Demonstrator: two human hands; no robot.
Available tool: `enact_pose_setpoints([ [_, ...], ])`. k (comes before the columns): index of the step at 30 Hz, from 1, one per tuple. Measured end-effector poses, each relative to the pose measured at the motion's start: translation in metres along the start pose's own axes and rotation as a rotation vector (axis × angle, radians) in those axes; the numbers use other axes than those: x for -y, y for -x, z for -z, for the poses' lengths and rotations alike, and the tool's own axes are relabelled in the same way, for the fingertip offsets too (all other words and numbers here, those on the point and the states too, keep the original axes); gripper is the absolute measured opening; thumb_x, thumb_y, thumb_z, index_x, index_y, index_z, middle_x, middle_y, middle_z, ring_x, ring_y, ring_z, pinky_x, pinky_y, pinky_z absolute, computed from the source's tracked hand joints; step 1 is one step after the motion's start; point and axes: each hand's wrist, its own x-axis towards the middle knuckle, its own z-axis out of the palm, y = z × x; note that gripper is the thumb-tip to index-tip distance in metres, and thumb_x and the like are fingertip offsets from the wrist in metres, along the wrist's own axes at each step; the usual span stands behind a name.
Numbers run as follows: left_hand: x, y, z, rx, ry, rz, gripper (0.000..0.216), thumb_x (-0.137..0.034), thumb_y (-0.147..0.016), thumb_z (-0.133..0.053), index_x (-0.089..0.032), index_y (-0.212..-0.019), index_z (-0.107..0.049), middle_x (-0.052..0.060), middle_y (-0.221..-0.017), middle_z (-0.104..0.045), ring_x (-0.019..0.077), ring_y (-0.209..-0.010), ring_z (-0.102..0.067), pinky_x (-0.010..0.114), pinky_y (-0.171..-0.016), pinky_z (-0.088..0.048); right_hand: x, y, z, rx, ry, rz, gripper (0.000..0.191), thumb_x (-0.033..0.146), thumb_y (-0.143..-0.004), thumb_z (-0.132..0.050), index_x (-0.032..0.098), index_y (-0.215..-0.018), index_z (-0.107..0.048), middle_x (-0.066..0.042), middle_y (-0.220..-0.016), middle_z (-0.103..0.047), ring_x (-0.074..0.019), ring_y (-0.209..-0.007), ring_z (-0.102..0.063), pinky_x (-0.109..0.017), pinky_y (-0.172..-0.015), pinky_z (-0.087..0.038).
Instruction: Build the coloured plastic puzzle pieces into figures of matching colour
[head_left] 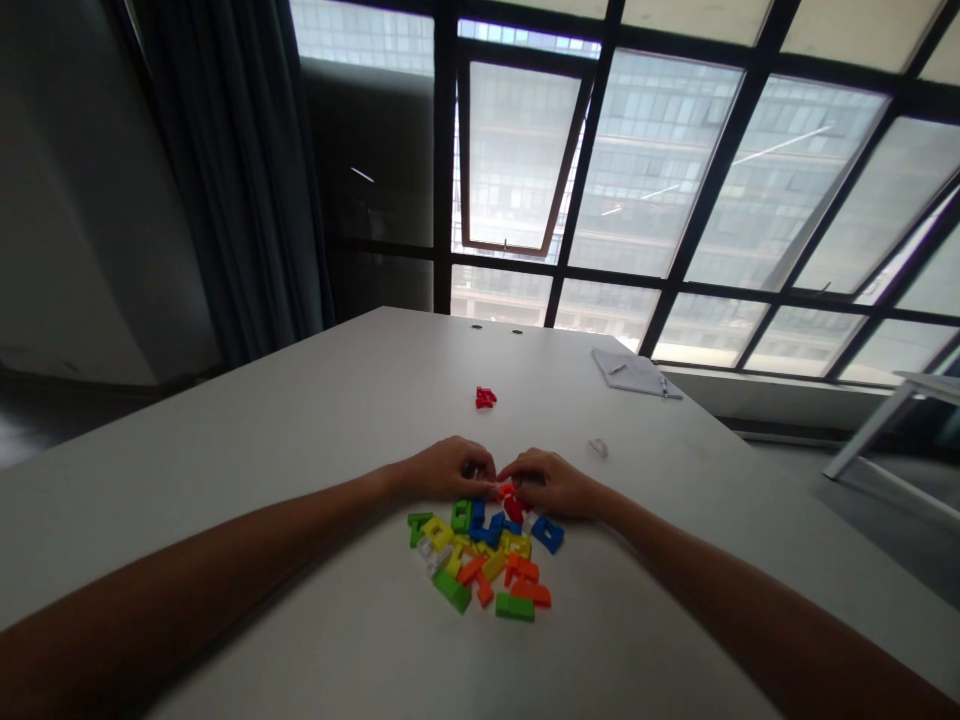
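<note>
My left hand (pixel 454 468) is at the far edge of a pile of colourful plastic toy blocks, its fingers curled in a pinch. What sits between those fingertips is mostly hidden. Facing it, my right hand (pixel 559 482) has its thumb and forefinger around a red block (pixel 507 491). Another red block (pixel 514 509) lies just under the right thumb. Nearer to me the pile holds blue blocks (pixel 547 534), yellow blocks (pixel 437 532), green blocks (pixel 515 606), orange blocks (pixel 531 592) and a white block (pixel 433 556).
A small cluster of red blocks (pixel 486 398) sits farther out on the white table (pixel 300 430). Right of it lies a clear or white piece (pixel 598 447). Paper with a pen (pixel 636 371) rests near the far right edge, with large windows behind.
</note>
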Motion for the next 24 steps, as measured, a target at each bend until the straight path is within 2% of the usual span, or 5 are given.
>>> enact_pose_setpoints([
  [3,0.002,-0.001,-0.002,-0.081,-0.069,-0.007,0.028,-0.045,-0.09,-0.064,-0.019,-0.095,-0.076,0.003,-0.083,-0.069,0.0141,-0.07,-0.059,0.023,-0.065,-0.043,0.002,-0.001,-0.004,-0.07,0.033,-0.076,0.028,0.02,-0.084,-0.066,0.02,-0.11,-0.077,-0.005,-0.095,-0.073,-0.0196,-0.086,-0.065,-0.029,-0.076,-0.053],
  [9,0.0,-0.002,-0.01,-0.261,-0.153,0.039,0.026,-0.041,-0.095,-0.058,-0.021,-0.097,-0.074,0.003,-0.088,-0.07,0.0149,-0.072,-0.059,0.024,-0.067,-0.043,-0.003,-0.003,-0.013,-0.206,0.075,-0.133,0.019,0.021,-0.086,-0.065,0.021,-0.097,-0.08,-0.005,-0.091,-0.075,-0.0195,-0.085,-0.066,-0.031,-0.078,-0.052],
  [15,-0.006,-0.002,-0.009,-0.22,-0.094,0.058,0.032,-0.044,-0.098,-0.052,-0.021,-0.106,-0.071,0.004,-0.092,-0.07,0.0161,-0.078,-0.062,0.025,-0.069,-0.045,-0.005,-0.003,-0.014,-0.23,0.092,-0.13,0.016,0.024,-0.088,-0.065,0.021,-0.096,-0.079,-0.004,-0.088,-0.075,-0.0178,-0.08,-0.065,-0.029,-0.076,-0.05],
  [20,-0.003,-0.001,-0.003,-0.074,-0.022,0.005,0.042,-0.054,-0.081,-0.072,-0.019,-0.104,-0.072,0.002,-0.085,-0.067,0.0151,-0.071,-0.059,0.024,-0.064,-0.044,-0.004,-0.003,-0.014,-0.256,0.104,-0.124,0.018,0.021,-0.089,-0.062,0.021,-0.093,-0.079,-0.003,-0.085,-0.075,-0.0172,-0.078,-0.065,-0.029,-0.075,-0.05],
  [24,-0.001,-0.002,-0.002,-0.042,0.049,0.046,0.037,-0.05,-0.085,-0.07,-0.019,-0.104,-0.072,0.001,-0.081,-0.067,0.0135,-0.068,-0.058,0.023,-0.062,-0.043,-0.005,-0.003,-0.014,-0.245,0.085,-0.134,0.02,0.019,-0.087,-0.062,0.021,-0.097,-0.079,-0.004,-0.09,-0.075,-0.0177,-0.08,-0.065,-0.029,-0.076,-0.05],
])
